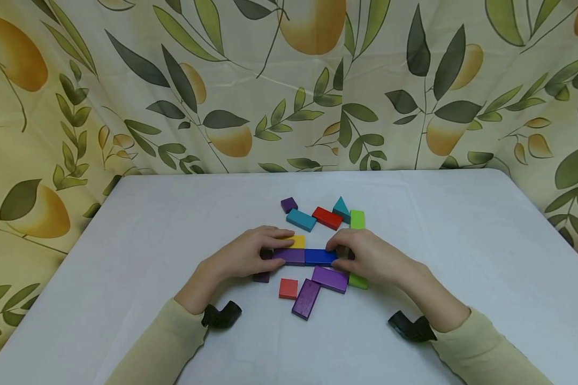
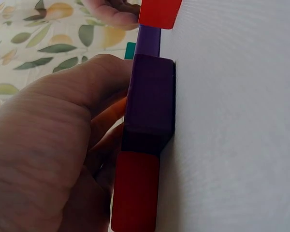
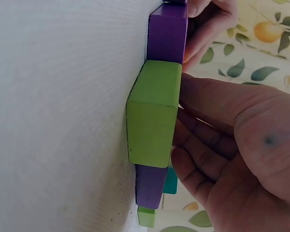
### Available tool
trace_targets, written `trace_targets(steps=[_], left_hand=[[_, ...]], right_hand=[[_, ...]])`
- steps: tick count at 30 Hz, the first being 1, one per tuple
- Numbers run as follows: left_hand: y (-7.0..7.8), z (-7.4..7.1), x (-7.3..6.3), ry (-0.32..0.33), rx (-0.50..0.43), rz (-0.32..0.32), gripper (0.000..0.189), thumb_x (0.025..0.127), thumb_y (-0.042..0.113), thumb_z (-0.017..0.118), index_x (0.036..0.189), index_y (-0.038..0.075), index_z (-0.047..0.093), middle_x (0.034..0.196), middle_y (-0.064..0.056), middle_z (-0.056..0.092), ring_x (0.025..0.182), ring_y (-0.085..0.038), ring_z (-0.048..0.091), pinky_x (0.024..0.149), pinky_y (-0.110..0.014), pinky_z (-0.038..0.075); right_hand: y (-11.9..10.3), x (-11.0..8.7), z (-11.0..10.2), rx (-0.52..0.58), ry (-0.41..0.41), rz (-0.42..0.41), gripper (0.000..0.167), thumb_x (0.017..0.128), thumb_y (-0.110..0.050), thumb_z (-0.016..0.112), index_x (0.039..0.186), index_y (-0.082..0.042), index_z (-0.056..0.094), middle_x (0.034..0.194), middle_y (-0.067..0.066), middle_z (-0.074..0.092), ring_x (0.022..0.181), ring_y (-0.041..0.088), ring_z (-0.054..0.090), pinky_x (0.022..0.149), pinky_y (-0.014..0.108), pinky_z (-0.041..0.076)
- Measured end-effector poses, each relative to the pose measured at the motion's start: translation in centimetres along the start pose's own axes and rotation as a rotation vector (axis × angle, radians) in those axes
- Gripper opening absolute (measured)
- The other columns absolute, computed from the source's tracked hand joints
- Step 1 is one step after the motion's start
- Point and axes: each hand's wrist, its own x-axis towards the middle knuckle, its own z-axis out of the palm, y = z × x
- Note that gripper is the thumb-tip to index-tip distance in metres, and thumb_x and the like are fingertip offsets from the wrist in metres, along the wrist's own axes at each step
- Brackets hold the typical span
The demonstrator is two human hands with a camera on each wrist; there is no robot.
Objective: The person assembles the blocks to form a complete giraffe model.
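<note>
A purple block (image 1: 291, 258) and a blue block (image 1: 319, 257) lie end to end in a row on the white table. My left hand (image 1: 245, 254) pinches the purple one, thumb along its near side, while its fingers reach over a yellow block (image 1: 297, 242) behind. The blue block's right end is held between the thumb and fingers of my right hand (image 1: 373, 254). Partly covered by the left hand is a dark purple block (image 1: 261, 277). A light green block (image 1: 358, 282) shows below the right hand, and the right wrist view has a green block (image 3: 152, 130) by the fingers.
Behind the row lie a small purple block (image 1: 289, 205), a teal block (image 1: 301, 220), a red block (image 1: 327, 218), a teal triangle (image 1: 341, 208) and another green block (image 1: 357, 219). Nearer are a red square block (image 1: 288, 289) and two purple blocks, one slanted (image 1: 306, 299). A patterned curtain (image 1: 289, 107) hangs behind.
</note>
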Motion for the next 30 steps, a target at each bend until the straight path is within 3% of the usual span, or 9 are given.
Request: trace_targets(steps=[9,20,30], left_hand=[[-0.2,-0.1,-0.1,0.002,-0.016,0.003,0.047,0.096,0.019,0.071,0.141,0.011,0.06,0.152,0.0,0.049,0.141,-0.021,0.041,0.112,-0.04,0.039],[-0.5,-0.7,-0.5,0.037,-0.104,-0.025,0.05,0.093,0.02,0.074,0.141,0.014,0.061,0.15,0.002,0.051,0.14,-0.02,0.042,0.11,-0.043,0.041],[-0.7,-0.6,-0.5,0.033,-0.097,-0.02,0.046,0.094,0.018,0.074,0.138,0.012,0.064,0.146,0.0,0.054,0.136,-0.021,0.046,0.108,-0.041,0.043]], right_hand=[[-0.1,-0.1,0.1,-0.01,0.005,0.007,0.029,0.09,-0.013,0.078,0.117,-0.008,0.071,0.104,-0.002,0.066,0.093,0.015,0.06,0.082,0.032,0.056],[-0.4,-0.5,-0.7,-0.019,0.019,-0.016,0.026,0.089,-0.013,0.078,0.114,-0.01,0.071,0.103,-0.003,0.066,0.093,0.016,0.06,0.081,0.035,0.056],[-1.2,-1.2,-0.6,0.002,-0.127,-0.043,0.021,0.088,-0.021,0.081,0.107,-0.018,0.073,0.101,-0.01,0.065,0.093,0.013,0.059,0.084,0.035,0.054]])
